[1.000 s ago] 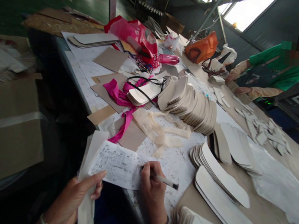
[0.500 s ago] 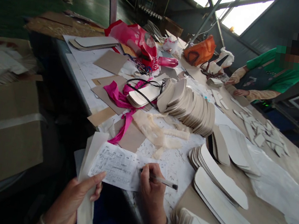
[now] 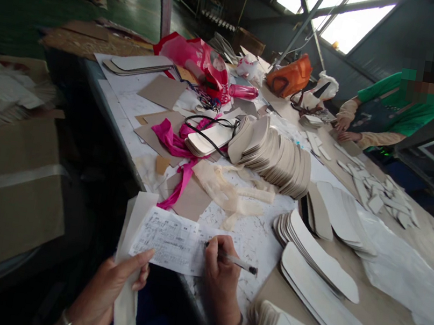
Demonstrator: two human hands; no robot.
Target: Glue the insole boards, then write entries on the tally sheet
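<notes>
The form [image 3: 170,241], covered in handwriting on its left page, lies at the near edge of the table [image 3: 257,220]. At its eight o'clock, the left hand [image 3: 112,285] pinches the form's corner under the thumb, together with long pale strips [image 3: 126,306]. Between three and four o'clock, the right hand [image 3: 222,272] grasps a pen [image 3: 241,264], its tip over the right page; whether it touches cannot be told. Pink cloth [image 3: 182,182] sits between eleven and twelve, a row of boards [image 3: 272,157] near one, white pads [image 3: 321,257] at three, and a co-worker [image 3: 385,114] near two, farther off.
</notes>
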